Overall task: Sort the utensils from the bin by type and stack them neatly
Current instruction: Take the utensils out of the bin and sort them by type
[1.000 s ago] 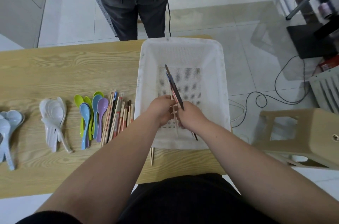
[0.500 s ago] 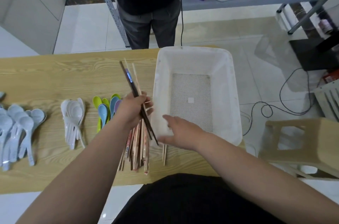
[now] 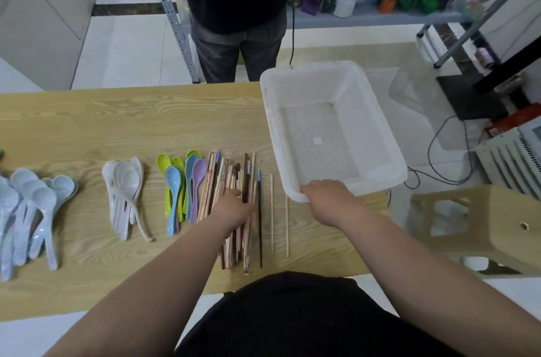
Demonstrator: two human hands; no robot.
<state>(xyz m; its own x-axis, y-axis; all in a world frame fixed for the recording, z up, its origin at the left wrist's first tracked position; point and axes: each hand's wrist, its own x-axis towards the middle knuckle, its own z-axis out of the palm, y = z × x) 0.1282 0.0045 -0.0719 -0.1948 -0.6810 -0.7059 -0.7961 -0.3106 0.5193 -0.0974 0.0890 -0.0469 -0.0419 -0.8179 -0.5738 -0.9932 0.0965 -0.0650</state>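
The white plastic bin [image 3: 373,134] stands on the right end of the wooden table [image 3: 117,122], and only its perforated bottom shows inside. My right hand [image 3: 325,200] grips the bin's near rim. My left hand [image 3: 234,207] lies palm down on the pile of chopsticks [image 3: 246,173], fingers spread across the sticks. A dark chopstick with a blue end [image 3: 259,216] lies at the pile's right side. Two pale loose chopsticks [image 3: 272,210] lie between the pile and the bin. Left of the pile sit coloured spoons [image 3: 181,181], white spoons [image 3: 126,187] and pale blue spoons [image 3: 26,210].
A person in dark clothes [image 3: 234,34] stands at the table's far edge. A beige stool [image 3: 480,225] stands right of the table, with cables [image 3: 439,157] on the floor behind it. A metal shelf with jars and boxes [image 3: 366,2] runs along the back.
Both hands lifted a bunch of chopsticks out of the bin. My left hand carried it left and down onto the pile. My right hand moved to the bin's near rim.
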